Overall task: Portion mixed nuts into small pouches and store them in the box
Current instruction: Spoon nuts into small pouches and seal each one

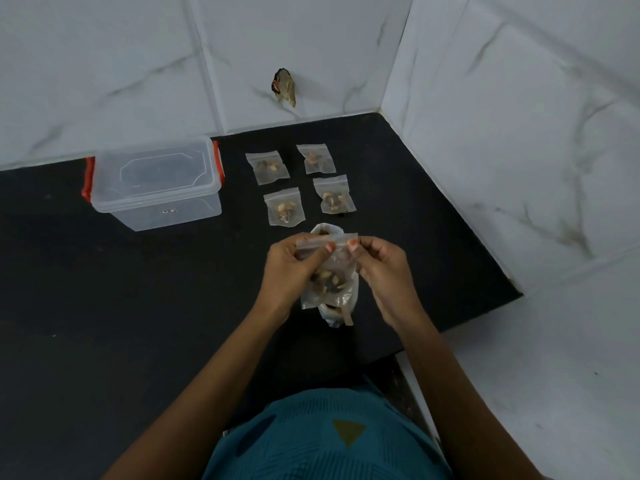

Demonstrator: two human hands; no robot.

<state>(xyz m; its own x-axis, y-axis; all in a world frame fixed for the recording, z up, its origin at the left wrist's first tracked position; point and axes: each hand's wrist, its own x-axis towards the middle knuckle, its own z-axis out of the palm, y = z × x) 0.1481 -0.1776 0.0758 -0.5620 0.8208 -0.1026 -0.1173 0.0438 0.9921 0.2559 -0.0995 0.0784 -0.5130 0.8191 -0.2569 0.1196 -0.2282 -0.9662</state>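
Both hands are busy with 1 small clear plastic zip pouch (330, 271), which already has a portion of mixed nuts in its lower part. The left hand (291, 268) grasps the pouch at its left side, with the thumb pinching the top strip. The right hand (382, 270) pinches the same strip just beside it. In my judgement the person is pressing the zip closed.

The pouch is held above the black stone counter (104, 289), directly over a larger clear plastic bag of nuts (333, 315) that lies there.

Behind it, 4 small filled clear pouches (284, 206) lie flat on the counter in 2 rows, near each other but apart. They look closed, though the zips are too small to be sure.

The clear plastic storage box with red side clips (157, 183) stands at the left, well apart from the pouches, with its lid on. No pouch shows inside it.

So the portioning seems well advanced: 4 pouches are done and the 5th is almost finished. The larger bag still holds some nuts, so more pouches may follow. The storing is not yet begun: the lid must be taken off and all pouches placed inside.
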